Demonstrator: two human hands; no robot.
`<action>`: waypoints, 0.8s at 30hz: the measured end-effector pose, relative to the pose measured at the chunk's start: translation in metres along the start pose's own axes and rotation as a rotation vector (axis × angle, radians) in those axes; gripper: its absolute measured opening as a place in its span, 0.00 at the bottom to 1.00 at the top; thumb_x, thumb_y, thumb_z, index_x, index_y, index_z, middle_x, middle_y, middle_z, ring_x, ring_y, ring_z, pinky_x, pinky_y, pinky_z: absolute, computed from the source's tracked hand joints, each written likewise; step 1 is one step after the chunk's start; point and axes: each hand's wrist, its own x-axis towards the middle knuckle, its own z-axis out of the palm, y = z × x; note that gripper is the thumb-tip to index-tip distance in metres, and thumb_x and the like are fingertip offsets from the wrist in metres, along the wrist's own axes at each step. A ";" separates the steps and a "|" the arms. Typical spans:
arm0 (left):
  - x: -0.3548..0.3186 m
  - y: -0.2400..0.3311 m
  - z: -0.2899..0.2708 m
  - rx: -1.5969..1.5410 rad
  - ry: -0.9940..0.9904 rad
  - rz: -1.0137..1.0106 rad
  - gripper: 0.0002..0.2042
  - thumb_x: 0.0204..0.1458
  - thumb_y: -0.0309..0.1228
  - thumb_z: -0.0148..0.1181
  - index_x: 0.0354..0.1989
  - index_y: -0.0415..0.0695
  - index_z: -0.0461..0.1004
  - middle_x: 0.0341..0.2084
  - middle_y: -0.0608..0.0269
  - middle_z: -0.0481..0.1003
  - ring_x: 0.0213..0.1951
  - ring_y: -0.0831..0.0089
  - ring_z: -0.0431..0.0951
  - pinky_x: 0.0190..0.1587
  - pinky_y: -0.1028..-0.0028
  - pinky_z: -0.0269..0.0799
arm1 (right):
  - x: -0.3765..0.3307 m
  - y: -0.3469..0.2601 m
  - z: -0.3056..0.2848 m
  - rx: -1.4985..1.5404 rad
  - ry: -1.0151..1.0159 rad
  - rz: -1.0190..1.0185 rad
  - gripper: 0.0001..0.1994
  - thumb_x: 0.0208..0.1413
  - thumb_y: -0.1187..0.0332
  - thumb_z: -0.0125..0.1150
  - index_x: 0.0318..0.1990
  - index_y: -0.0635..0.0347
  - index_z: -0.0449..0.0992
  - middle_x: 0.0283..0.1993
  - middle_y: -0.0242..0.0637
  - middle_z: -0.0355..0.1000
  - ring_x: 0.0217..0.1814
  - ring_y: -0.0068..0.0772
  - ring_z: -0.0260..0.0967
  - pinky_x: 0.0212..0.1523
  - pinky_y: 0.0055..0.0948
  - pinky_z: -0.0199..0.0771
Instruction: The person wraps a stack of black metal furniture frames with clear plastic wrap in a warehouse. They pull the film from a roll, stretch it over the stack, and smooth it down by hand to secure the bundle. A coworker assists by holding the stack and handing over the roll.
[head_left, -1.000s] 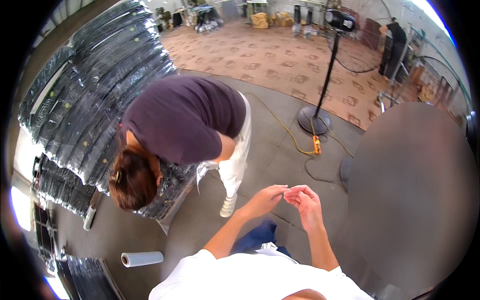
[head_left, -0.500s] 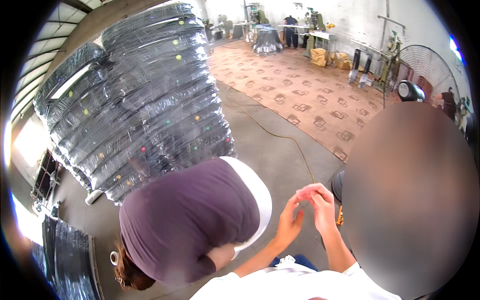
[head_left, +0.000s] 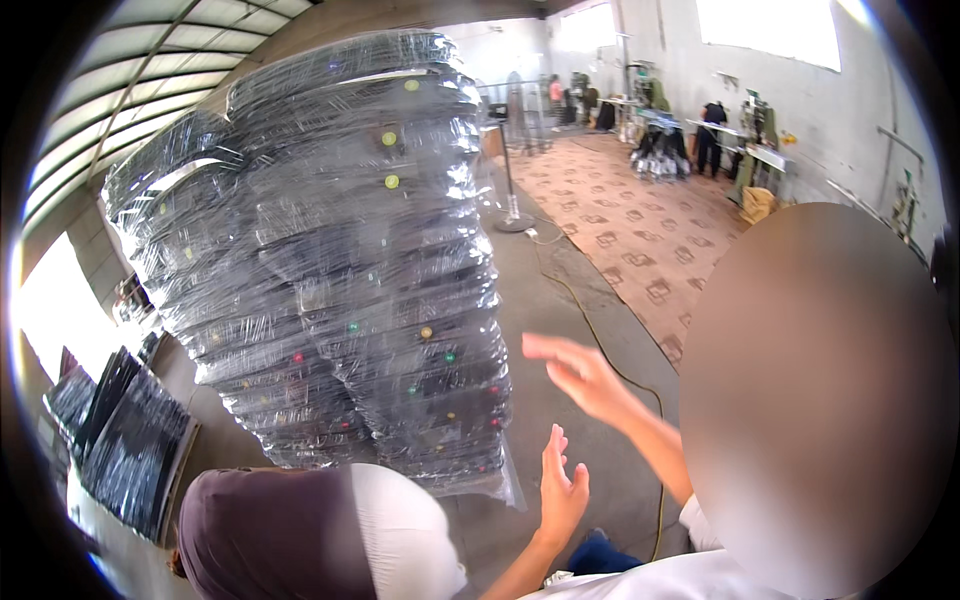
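Observation:
Both of my hands are raised with nothing in them. My right hand reaches toward the tall stack, fingers stretched out and thumb apart, short of touching it. Lower and nearer, my left hand is held upright with its fingers extended and its thumb apart. The stack consists of several dark layers wrapped in shiny clear film and dotted with small coloured round stickers. At its foot a co-worker in a dark purple top and white lower garment bends over; that person's hands are hidden.
A yellow cable runs along the grey floor beside a patterned brown carpet. Wrapped dark sheets lean at the left. A stand with a round base is behind the stack. A blurred patch covers the right side.
My hands, close together before, have separated; the right one now extends toward the stack. The view has swung right, and the bent co-worker appears lower in it.

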 end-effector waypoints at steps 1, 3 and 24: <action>0.018 0.001 0.008 0.037 0.023 0.002 0.31 0.45 0.16 0.47 0.62 0.39 0.49 0.57 0.51 0.56 0.58 0.62 0.60 0.57 0.64 0.57 | 0.036 0.008 -0.023 -0.121 -0.047 -0.119 0.16 0.56 0.73 0.45 0.53 0.60 0.67 0.57 0.44 0.63 0.63 0.38 0.56 0.60 0.37 0.55; 0.048 0.008 0.015 0.094 0.123 0.054 0.28 0.46 0.17 0.47 0.60 0.37 0.52 0.57 0.49 0.57 0.58 0.57 0.60 0.56 0.65 0.59 | 0.115 0.032 -0.053 -0.374 -0.130 -0.257 0.21 0.57 0.68 0.46 0.59 0.58 0.59 0.65 0.45 0.50 0.69 0.41 0.42 0.65 0.43 0.42; 0.409 0.137 -0.209 1.404 0.356 0.721 0.30 0.50 0.22 0.44 0.64 0.43 0.46 0.64 0.55 0.46 0.65 0.59 0.44 0.64 0.59 0.41 | 0.489 0.035 -0.064 -0.659 0.309 -0.732 0.29 0.47 0.74 0.44 0.60 0.68 0.52 0.57 0.52 0.59 0.61 0.48 0.54 0.60 0.39 0.54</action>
